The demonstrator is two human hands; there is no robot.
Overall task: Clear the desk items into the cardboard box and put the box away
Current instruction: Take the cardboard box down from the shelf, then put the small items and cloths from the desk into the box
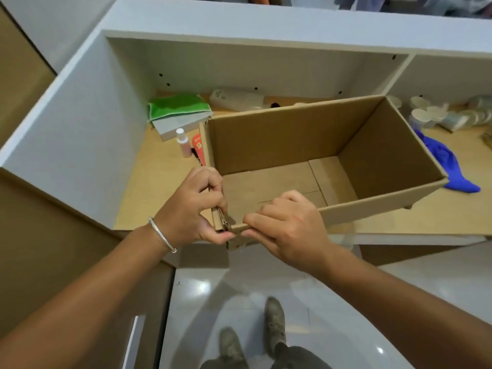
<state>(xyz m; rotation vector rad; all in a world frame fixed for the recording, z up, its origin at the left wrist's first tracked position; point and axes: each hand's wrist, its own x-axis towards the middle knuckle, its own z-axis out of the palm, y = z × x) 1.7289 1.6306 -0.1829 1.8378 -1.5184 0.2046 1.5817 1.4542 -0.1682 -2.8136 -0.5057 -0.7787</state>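
My left hand (191, 206) and right hand (290, 227) both pinch the near-left corner of the open cardboard box (292, 145), fingers curled over its rim. The box sits on the wooden desk (149, 187), overhanging the near edge. Just left of it stand a small pink bottle (183, 143) and a red packet (199, 148); farther back lie a green pouch (177, 106) and a white tube (237, 98). A blue cloth (447, 166) lies to the right.

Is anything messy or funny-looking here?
Yes. The cardboard box sits crooked, its near corner past the desk edge, where the left hand and right hand pinch it. A blue cloth lies crumpled beside it.
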